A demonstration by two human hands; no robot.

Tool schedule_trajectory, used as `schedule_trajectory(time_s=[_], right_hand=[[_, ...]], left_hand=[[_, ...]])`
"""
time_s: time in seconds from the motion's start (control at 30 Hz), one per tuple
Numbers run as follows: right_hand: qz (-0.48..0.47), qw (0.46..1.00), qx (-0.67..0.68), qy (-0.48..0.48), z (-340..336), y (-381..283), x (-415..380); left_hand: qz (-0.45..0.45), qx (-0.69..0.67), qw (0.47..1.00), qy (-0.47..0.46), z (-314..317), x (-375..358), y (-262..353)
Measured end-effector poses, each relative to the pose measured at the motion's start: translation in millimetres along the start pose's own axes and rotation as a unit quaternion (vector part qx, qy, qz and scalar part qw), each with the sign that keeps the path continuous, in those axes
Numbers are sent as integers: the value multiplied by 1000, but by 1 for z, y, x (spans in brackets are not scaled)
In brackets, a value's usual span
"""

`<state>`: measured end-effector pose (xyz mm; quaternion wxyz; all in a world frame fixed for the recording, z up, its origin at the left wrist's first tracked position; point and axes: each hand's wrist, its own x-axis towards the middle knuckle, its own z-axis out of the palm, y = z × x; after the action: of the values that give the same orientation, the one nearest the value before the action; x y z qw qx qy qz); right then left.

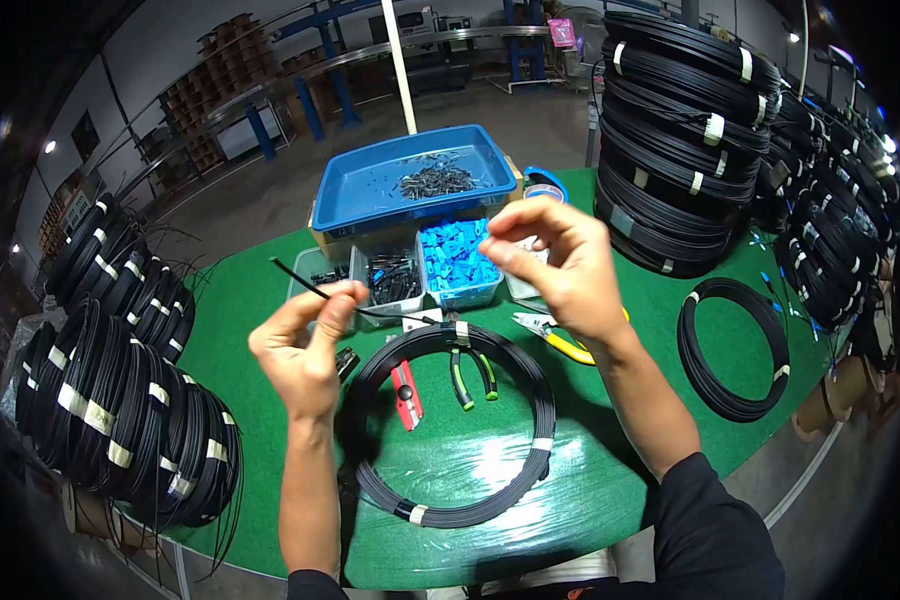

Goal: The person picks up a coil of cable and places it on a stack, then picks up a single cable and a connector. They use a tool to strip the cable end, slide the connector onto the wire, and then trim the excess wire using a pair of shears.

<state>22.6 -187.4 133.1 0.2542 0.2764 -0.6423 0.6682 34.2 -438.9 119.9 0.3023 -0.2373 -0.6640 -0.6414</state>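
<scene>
Right hand [555, 262] hides whatever its fingertips pinch

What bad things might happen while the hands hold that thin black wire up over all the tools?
The left hand pinches the black cable only near its end, so the loose tip might flick or slip free. The right hand is raised with its fingertips pinched; if it holds a tiny part, I cannot see it, and it might drop among the pliers inside the cable coil. The tall coil stack stands close and might get bumped.
</scene>
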Motion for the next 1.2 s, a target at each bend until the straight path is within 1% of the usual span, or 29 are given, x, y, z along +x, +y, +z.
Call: schedule_trajectory(time_s=[0.03,0.07,0.13,0.17,0.23,0.33,0.4,0.43,0.47,0.53,0.6,0.67,0.73,0.8,0.87,0.93,1.0,1.1,1.13,1.2], right_hand=[[3,996,-75,-44,1,3,-1],[23,984,-152,-85,3,6,-2],[62,954,-241,-166,9,18,-7],[69,944,-258,-193,11,29,-11],[68,926,-286,-238,14,50,-17],[84,914,-314,-243,25,70,-14],[86,879,-382,-274,35,85,-6],[104,855,-412,-298,41,91,-1],[103,854,-412,-301,45,94,1],[117,847,-378,-354,54,101,8],[104,842,-369,-379,60,107,12],[121,872,-320,-351,64,109,16],[108,873,-323,-349,68,109,19],[106,931,-226,-265,75,103,20],[97,937,-223,-252,79,95,21],[59,985,-83,-136,83,91,22],[77,990,60,-106,80,75,24],[29,996,71,-42,73,61,16],[29,996,82,-37,69,56,12],[5,998,41,-37,60,50,5]], left_hand=[[-6,-16,1000,26,-5,3,-4],[-14,11,999,46,-9,7,-2],[-10,1,997,72,-18,14,-9],[-9,4,997,74,-22,15,-9],[-38,-8,991,126,-31,21,-8],[-51,-5,988,143,-44,26,-12],[-62,10,986,152,-47,28,-11],[-64,18,987,149,-49,29,-10],[-63,24,987,147,-50,30,-10],[-57,19,986,156,-51,31,-10],[-50,32,985,163,-53,30,-10],[-44,36,983,174,-55,31,-12],[-45,39,981,183,-56,33,-17],[-48,39,979,193,-60,33,-25],[-109,-2,977,181,-64,33,-32],[-177,-72,963,188,-57,32,-38],[-224,-114,958,139,-47,27,-44],[-234,-209,945,91,-19,15,-47],[-242,-235,938,83,-10,11,-47],[-234,-253,937,58,1,3,-47]])
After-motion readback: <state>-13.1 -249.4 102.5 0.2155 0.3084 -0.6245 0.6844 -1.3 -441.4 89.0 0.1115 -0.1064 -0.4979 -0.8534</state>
